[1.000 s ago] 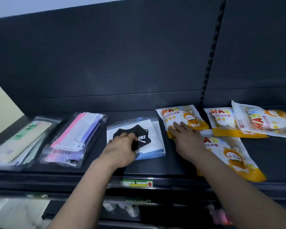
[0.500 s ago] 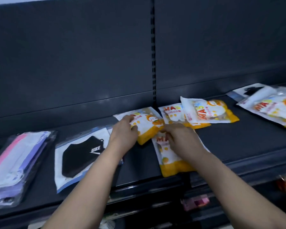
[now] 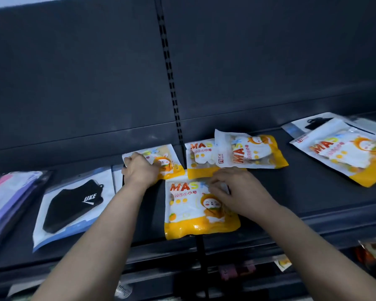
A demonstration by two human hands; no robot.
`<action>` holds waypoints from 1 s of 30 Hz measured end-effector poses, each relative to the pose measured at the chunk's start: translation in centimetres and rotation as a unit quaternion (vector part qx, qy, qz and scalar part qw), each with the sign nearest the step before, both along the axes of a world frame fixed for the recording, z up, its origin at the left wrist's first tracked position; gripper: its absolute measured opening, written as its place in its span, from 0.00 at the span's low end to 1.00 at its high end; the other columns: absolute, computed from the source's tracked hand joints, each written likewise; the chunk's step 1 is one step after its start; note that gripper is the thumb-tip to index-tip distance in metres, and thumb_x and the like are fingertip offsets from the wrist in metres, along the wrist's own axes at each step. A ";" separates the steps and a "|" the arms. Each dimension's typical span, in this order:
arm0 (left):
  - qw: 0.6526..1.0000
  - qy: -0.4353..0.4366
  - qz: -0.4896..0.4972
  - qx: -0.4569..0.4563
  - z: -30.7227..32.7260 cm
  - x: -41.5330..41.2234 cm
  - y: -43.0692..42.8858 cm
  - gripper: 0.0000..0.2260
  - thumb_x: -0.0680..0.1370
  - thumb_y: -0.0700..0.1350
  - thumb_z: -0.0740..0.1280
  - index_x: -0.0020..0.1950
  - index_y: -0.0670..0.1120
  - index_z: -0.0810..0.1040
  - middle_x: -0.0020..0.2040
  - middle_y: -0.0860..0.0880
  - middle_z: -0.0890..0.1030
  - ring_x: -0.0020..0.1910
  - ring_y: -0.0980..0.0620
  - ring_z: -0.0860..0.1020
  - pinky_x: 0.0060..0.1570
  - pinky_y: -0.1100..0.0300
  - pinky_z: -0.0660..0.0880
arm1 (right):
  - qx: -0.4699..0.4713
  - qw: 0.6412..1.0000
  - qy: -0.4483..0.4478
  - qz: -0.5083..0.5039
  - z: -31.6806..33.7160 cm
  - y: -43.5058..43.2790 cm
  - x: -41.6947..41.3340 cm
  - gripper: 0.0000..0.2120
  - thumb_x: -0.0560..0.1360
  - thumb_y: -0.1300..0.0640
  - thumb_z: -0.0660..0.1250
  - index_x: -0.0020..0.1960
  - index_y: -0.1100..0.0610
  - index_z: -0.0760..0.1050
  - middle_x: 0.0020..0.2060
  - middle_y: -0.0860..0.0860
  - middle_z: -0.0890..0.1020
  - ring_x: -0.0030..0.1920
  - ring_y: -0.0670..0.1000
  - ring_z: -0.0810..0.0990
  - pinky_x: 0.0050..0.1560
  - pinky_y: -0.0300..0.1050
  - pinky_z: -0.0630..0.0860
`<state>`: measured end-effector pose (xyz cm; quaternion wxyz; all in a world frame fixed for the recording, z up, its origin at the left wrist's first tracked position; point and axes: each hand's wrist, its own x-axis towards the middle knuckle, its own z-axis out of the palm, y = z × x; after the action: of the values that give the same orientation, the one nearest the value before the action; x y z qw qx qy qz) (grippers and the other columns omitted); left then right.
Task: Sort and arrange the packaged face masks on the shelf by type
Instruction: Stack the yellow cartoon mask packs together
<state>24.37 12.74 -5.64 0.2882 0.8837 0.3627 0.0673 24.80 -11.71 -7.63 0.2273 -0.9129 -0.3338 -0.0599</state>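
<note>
back panel (image 3: 74,72): dark grey, dimly lit | slotted upright (image 3: 169,72): runs down the panel | shelf (image 3: 302,192): dark, flat | lower shelf (image 3: 237,270): blurred, perhaps stocked

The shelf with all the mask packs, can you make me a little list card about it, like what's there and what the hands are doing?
place: dark shelf
orange cartoon MASK packs: five in view, four in the middle, one far right
left hand: on the back-left orange pack
right hand: on the front orange pack
black mask pack: lies flat, left of the hands
pastel mask pack: far left
second black mask pack: far right, partly under the orange pack
sorting: not finished
</note>
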 end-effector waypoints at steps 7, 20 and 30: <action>0.998 0.061 -0.015 0.009 -0.7 0.2 0.8 0.47 0.63 0.62 0.78 0.71 0.41 0.61 0.69 0.41 0.69 0.68 0.39 0.69 0.64 0.48 0.71 | -0.057 0.998 0.006 0.037 -1.0 1.0 1.0 0.11 0.74 0.45 0.64 0.51 0.49 0.78 0.46 0.46 0.80 0.49 0.49 0.77 0.44 0.44 0.71; 0.935 -0.265 -0.001 -0.237 4.2 -3.0 -0.3 0.36 0.75 0.41 0.72 0.77 0.46 0.56 0.69 0.50 0.71 0.60 0.50 0.75 0.53 0.59 0.74 | -0.067 0.997 -0.014 -0.023 -2.9 0.7 1.2 0.12 0.77 0.47 0.60 0.59 0.44 0.76 0.54 0.45 0.81 0.54 0.49 0.78 0.51 0.48 0.74; 0.943 -0.101 -0.068 -0.311 1.7 -5.5 -6.3 0.36 0.73 0.40 0.74 0.76 0.47 0.60 0.64 0.51 0.74 0.53 0.50 0.79 0.49 0.56 0.78 | -0.080 0.984 -0.069 -0.147 -1.5 -4.6 5.8 0.25 0.68 0.65 0.67 0.64 0.52 0.74 0.63 0.54 0.77 0.66 0.56 0.71 0.58 0.54 0.71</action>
<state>18.86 6.43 -3.93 0.5877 0.7612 0.2732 0.0207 30.62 -16.32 -9.09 0.1191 -0.9608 -0.2148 -0.1288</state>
